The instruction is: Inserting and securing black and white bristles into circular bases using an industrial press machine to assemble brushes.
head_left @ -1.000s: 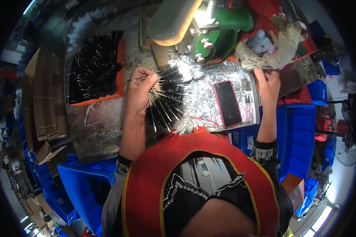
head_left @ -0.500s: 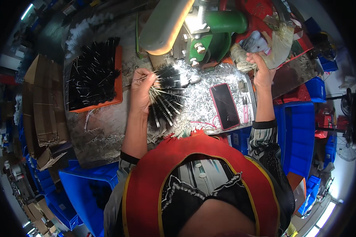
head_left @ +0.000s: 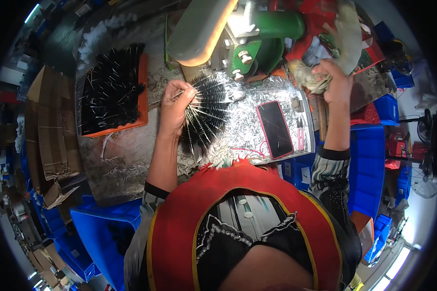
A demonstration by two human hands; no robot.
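Note:
In my left hand (head_left: 178, 104) a bunch of thin black bristle brushes (head_left: 206, 111) is pinched by the bare wire stems. Their bristled ends fan out to the right over the bright work surface. At the upper right, my right hand (head_left: 336, 80) has its fingers closed on a crumpled yellowish cloth (head_left: 313, 80); part of the cloth is blurred. A green machine (head_left: 247, 58) with bolts stands between the hands, just beyond the brushes. More such brushes (head_left: 114, 89) lie heaped in an orange tray (head_left: 143, 92) to the left.
A phone with a pink rim (head_left: 275, 130) and a slim pink tool (head_left: 300, 134) lie on the shiny, crinkled surface (head_left: 245, 123). A grey lamp-like housing (head_left: 199, 34) hangs above. Cardboard (head_left: 58, 126) stands at the left. Blue bins (head_left: 107, 237) flank me on both sides.
My right hand has shifted right, bunching and lifting the cloth that hung open like a pouch. The left hand keeps its brushes nearly in place.

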